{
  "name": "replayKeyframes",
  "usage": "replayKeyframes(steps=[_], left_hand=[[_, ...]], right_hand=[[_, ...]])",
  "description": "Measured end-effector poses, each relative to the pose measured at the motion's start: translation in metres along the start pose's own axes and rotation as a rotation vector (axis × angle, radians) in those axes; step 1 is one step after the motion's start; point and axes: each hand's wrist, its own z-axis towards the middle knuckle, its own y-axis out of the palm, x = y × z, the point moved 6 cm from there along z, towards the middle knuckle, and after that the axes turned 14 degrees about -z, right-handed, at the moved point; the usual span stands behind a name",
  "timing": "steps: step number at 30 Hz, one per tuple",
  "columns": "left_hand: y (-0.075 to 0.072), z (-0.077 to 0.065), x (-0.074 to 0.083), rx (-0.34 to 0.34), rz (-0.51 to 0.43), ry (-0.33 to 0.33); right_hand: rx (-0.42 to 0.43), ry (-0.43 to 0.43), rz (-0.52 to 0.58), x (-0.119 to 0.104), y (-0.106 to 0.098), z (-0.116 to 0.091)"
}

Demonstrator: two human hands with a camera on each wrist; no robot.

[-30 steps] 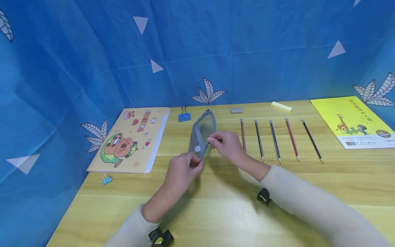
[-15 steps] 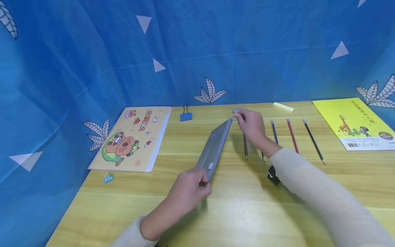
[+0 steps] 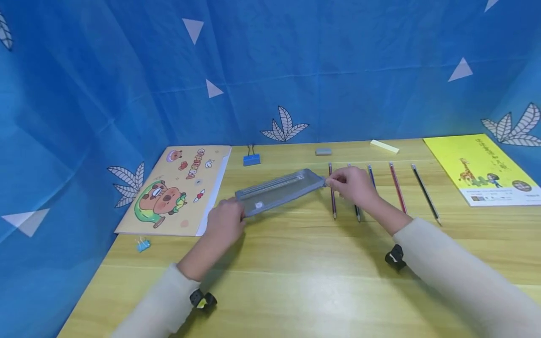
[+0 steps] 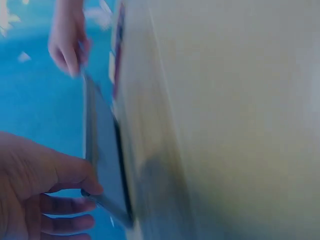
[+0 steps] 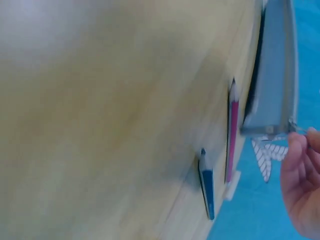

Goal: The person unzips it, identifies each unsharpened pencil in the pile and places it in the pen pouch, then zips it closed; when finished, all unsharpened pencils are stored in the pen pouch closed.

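A grey, see-through zip pencil pouch (image 3: 279,190) is held above the middle of the table, lying slantwise between both hands. Its left end is pinched by my left hand (image 3: 225,220); in the left wrist view the thumb presses on the corner of the pouch (image 4: 102,145). My right hand (image 3: 352,185) pinches the zipper pull at the opposite corner, which shows in the right wrist view beside the fingertips. Below and beside that hand lie a red pencil (image 3: 333,199) and a dark pencil (image 3: 357,213), the latter partly hidden by the hand.
Further right lie more pencils (image 3: 397,187). Along the back are a blue binder clip (image 3: 251,160), a grey eraser (image 3: 323,151) and a pale yellow stick (image 3: 384,146). A capybara folder (image 3: 173,192) and small light-blue clips (image 3: 143,244) lie left, a yellow booklet (image 3: 486,171) right.
The pouch's mouth gaped, then its sides came together as the right hand moved away along the zip. Since then the left hand has swung left and forward, turning the pouch crosswise.
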Motion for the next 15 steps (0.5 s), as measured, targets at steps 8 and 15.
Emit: replayKeyframes(steps=[8,15], left_hand=[[0.007,0.035,-0.034,0.044,0.15,0.037],[0.017,0.04,-0.039,-0.035,0.209,0.0]], right_hand=[[-0.232,-0.028,-0.017,-0.018,0.025,-0.017],[-0.355,-0.022,0.052,-0.018,0.04,-0.024]])
